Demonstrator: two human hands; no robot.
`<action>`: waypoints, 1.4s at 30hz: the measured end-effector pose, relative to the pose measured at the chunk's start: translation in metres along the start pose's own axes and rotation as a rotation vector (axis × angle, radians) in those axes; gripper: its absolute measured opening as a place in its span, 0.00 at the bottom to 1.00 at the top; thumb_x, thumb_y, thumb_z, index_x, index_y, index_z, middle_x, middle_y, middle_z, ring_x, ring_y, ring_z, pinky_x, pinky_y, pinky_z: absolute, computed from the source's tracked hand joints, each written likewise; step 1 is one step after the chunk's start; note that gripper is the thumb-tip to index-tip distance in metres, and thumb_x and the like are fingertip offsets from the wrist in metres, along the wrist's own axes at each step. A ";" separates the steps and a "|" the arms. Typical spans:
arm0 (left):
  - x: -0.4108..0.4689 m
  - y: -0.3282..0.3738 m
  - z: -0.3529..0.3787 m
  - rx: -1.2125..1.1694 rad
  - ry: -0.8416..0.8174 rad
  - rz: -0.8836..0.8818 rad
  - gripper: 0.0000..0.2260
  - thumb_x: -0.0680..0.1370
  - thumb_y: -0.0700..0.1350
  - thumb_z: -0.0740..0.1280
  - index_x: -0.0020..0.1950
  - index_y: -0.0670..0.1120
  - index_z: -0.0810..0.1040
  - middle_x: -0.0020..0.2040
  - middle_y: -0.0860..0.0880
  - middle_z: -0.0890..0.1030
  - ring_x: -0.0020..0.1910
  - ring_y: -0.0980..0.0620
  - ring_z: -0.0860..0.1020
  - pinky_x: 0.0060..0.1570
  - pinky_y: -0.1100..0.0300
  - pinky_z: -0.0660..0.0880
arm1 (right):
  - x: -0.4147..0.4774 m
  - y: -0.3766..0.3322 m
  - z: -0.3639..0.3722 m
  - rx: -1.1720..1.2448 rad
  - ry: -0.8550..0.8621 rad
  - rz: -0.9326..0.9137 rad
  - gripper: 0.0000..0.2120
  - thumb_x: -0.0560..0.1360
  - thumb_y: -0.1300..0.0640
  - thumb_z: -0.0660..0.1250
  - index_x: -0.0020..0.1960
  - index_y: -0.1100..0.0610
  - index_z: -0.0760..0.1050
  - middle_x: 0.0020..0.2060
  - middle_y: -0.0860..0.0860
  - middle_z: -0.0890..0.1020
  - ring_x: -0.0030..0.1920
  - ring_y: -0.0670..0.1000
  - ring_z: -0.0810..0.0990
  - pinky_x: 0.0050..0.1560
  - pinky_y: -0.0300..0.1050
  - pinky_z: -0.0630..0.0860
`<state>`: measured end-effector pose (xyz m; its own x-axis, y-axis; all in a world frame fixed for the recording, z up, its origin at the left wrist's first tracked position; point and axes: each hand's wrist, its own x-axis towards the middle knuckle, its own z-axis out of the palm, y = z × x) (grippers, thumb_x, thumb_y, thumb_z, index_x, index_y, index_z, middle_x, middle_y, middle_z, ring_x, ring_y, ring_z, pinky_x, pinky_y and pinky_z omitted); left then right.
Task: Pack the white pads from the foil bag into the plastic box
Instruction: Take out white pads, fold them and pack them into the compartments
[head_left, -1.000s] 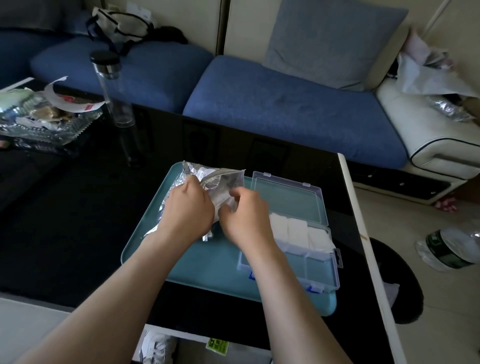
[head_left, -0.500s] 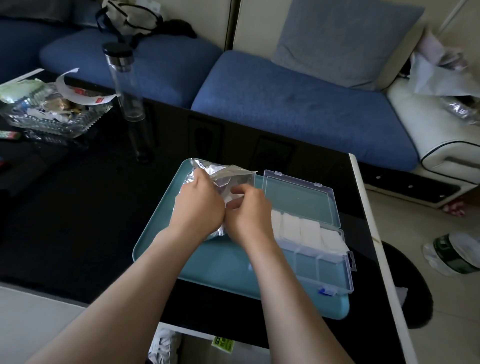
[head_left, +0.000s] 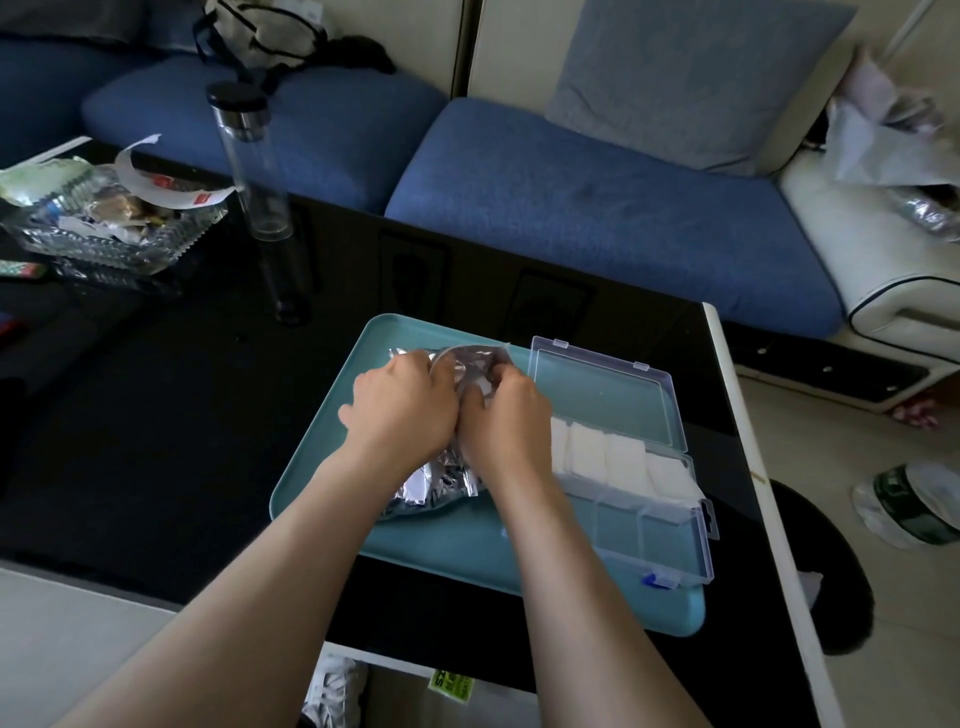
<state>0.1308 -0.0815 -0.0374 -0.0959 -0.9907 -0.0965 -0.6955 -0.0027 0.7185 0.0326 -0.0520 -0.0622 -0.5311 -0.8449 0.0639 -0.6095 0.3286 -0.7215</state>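
Note:
A crumpled silver foil bag (head_left: 441, 486) lies on a teal tray (head_left: 322, 457) on the black table. My left hand (head_left: 400, 410) grips the bag's upper left side. My right hand (head_left: 506, 421) has its fingers curled into the bag's open mouth, and a bit of white shows there; I cannot tell if it pinches a pad. To the right sits a clear plastic box (head_left: 665, 540) with its lid laid back. Its far row holds several white pads (head_left: 623, 457); the near compartments hold nothing.
A tall clear bottle with a black cap (head_left: 254, 171) stands on the table beyond the tray. A glass dish of wrappers (head_left: 104, 228) sits at the far left. A blue sofa (head_left: 597, 208) runs behind. The table's white edge (head_left: 753, 467) is just right of the box.
Both hands have drawn closer together at the bag's mouth, and the right hand's fingers have gone deeper into it. The bag sits lower on the tray.

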 end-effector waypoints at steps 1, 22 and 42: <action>0.000 -0.001 0.000 -0.024 -0.009 -0.002 0.20 0.85 0.55 0.55 0.40 0.45 0.72 0.42 0.44 0.78 0.46 0.39 0.77 0.45 0.49 0.72 | 0.000 0.001 0.000 -0.017 -0.019 -0.001 0.12 0.79 0.56 0.65 0.58 0.59 0.81 0.49 0.56 0.85 0.52 0.61 0.82 0.45 0.49 0.76; -0.004 0.007 -0.002 -0.135 0.009 -0.090 0.18 0.86 0.52 0.54 0.50 0.42 0.78 0.47 0.42 0.80 0.46 0.40 0.78 0.44 0.52 0.69 | -0.001 0.006 -0.014 -0.019 -0.031 -0.005 0.07 0.74 0.59 0.63 0.46 0.59 0.79 0.38 0.56 0.82 0.42 0.59 0.79 0.35 0.45 0.68; -0.009 0.013 -0.009 -0.128 0.070 0.007 0.19 0.85 0.50 0.59 0.45 0.36 0.77 0.41 0.41 0.81 0.48 0.37 0.78 0.51 0.44 0.77 | 0.007 0.003 -0.038 0.205 0.031 0.137 0.15 0.75 0.63 0.60 0.53 0.49 0.81 0.42 0.48 0.85 0.47 0.52 0.83 0.47 0.45 0.80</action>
<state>0.1291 -0.0735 -0.0206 -0.0475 -0.9978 -0.0456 -0.5980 -0.0082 0.8014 0.0047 -0.0412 -0.0372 -0.6203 -0.7840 -0.0251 -0.4004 0.3440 -0.8494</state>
